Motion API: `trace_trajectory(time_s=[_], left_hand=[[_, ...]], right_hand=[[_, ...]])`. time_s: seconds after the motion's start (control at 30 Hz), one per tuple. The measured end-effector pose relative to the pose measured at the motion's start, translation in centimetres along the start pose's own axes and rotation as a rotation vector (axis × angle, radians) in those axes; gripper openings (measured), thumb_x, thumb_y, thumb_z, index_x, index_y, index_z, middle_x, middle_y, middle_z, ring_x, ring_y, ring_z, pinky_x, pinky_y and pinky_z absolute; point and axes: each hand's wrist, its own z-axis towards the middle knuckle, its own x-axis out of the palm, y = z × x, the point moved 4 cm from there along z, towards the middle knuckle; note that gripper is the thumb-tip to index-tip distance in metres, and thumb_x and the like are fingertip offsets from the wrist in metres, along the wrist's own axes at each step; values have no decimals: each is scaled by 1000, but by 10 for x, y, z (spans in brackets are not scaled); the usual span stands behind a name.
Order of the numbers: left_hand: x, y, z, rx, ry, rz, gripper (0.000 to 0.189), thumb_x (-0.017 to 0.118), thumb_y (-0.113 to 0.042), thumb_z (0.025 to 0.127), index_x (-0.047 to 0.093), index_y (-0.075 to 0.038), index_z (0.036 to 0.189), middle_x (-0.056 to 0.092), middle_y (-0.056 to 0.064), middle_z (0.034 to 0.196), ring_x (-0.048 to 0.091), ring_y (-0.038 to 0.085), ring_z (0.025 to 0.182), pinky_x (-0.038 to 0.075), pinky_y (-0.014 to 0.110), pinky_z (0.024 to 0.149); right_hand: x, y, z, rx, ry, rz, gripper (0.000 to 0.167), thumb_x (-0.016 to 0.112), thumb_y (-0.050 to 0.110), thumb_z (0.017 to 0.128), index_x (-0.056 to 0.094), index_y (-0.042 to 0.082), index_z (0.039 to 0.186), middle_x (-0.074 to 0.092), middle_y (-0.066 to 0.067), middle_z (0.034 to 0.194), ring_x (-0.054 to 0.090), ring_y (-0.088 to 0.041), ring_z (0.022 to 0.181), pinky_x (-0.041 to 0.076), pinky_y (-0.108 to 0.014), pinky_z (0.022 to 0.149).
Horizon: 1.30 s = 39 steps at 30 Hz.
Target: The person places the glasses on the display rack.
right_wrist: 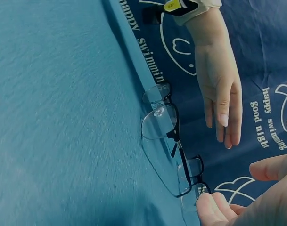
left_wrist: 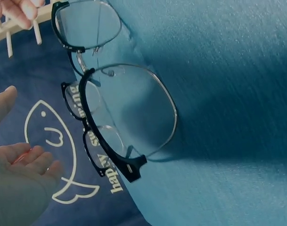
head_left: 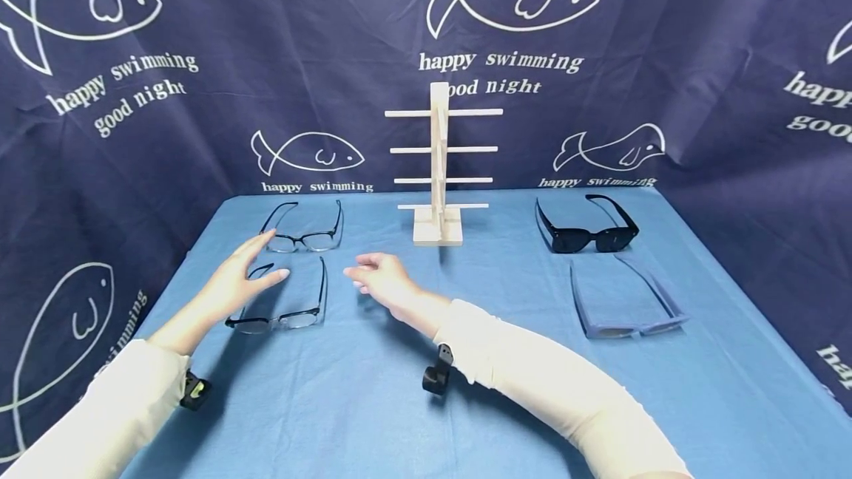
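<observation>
My left hand (head_left: 233, 283) hovers over the left side of the table with its fingers extended and thumb spread, holding nothing. Below it lie half-rim eyeglasses (head_left: 293, 315), dark along the brow and clear-lensed, with temples unfolded toward the back. Just behind, a second pair of clear eyeglasses (head_left: 302, 237) with a dark upper frame rests, partly overlapped by my left fingertips in the head view. My right hand (head_left: 389, 283) is raised to the right of both pairs, fingers loosely bent and empty. The left wrist view shows the nearer half-rim eyeglasses (left_wrist: 94, 128) close up, apart from the left hand (left_wrist: 25, 183).
A wooden display rack (head_left: 439, 161) with several crossbars stands at the back middle. Black sunglasses (head_left: 594, 236) lie at the back right, with blue-framed glasses (head_left: 635, 330) in front of them. A dark blue printed cloth (head_left: 373, 58) hangs behind the blue-covered table (head_left: 373, 405).
</observation>
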Motion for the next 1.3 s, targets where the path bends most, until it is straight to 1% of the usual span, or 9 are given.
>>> trace_trajectory(time_s=[0.1, 0.23, 0.37, 0.5, 0.63, 0.87, 1.03, 1.17, 1.3], left_hand=[[-3, 6, 0, -9, -20, -29, 81, 65, -37, 93, 19, -10, 155, 20, 28, 156, 31, 51, 136, 31, 63, 113], [-6, 15, 0, -39, -30, -47, 81, 64, -36, 93, 18, -10, 155, 21, 27, 156, 31, 50, 137, 30, 62, 114], [-6, 23, -2, -68, -32, -60, 83, 64, -42, 93, 20, -8, 154, 24, 27, 155, 30, 49, 137, 31, 61, 114], [-6, 30, -5, -102, -25, -74, 85, 61, -48, 92, 19, -7, 155, 26, 29, 153, 31, 51, 136, 32, 63, 112], [-6, 36, -9, -133, 4, -98, 86, 60, -48, 93, 17, -4, 154, 24, 32, 153, 29, 54, 136, 30, 64, 112], [-7, 53, -17, -212, 84, -202, 88, 59, -43, 95, 10, 0, 154, 16, 33, 154, 20, 54, 139, 25, 66, 113], [-8, 58, -22, -218, 129, -232, 82, 59, -36, 97, 13, 3, 153, 20, 33, 153, 23, 54, 138, 30, 65, 111], [-6, 60, -25, -227, 153, -228, 77, 57, -32, 98, 16, 7, 151, 24, 35, 151, 26, 54, 137, 32, 65, 110], [-4, 64, -28, -227, 165, -222, 72, 55, -29, 100, 20, 11, 148, 30, 36, 148, 31, 52, 135, 35, 64, 107]], right_hand=[[3, 0, 0, 4, -12, 18, 48, 63, 15, 94, 50, -5, 135, 64, -20, 124, 62, -37, 113, 56, -39, 96], [8, 0, -1, 19, -17, 31, 48, 65, 16, 93, 51, -5, 134, 63, -20, 124, 62, -37, 112, 54, -42, 99], [13, 0, -2, 50, -15, 29, 47, 65, 18, 93, 53, -4, 133, 64, -18, 124, 63, -35, 112, 54, -40, 100], [18, 0, -1, 80, -11, 42, 46, 66, 17, 93, 54, -3, 132, 65, -17, 122, 64, -32, 112, 55, -35, 98], [20, 0, -1, 95, -12, 59, 46, 67, 16, 91, 54, -4, 131, 66, -17, 119, 64, -31, 111, 56, -32, 96], [24, 0, 1, 96, -24, 79, 45, 68, 15, 91, 55, -3, 129, 66, -18, 120, 65, -32, 110, 54, -37, 100], [29, -4, 0, 116, -20, 57, 45, 69, 17, 90, 56, -1, 129, 67, -17, 118, 66, -32, 108, 52, -41, 102], [31, -7, 0, 146, -9, 52, 47, 70, 18, 89, 56, -1, 129, 68, -17, 116, 66, -33, 108, 49, -45, 106], [34, -10, -1, 172, 5, 68, 44, 71, 15, 88, 58, -3, 126, 68, -18, 115, 66, -32, 107, 53, -41, 102]])
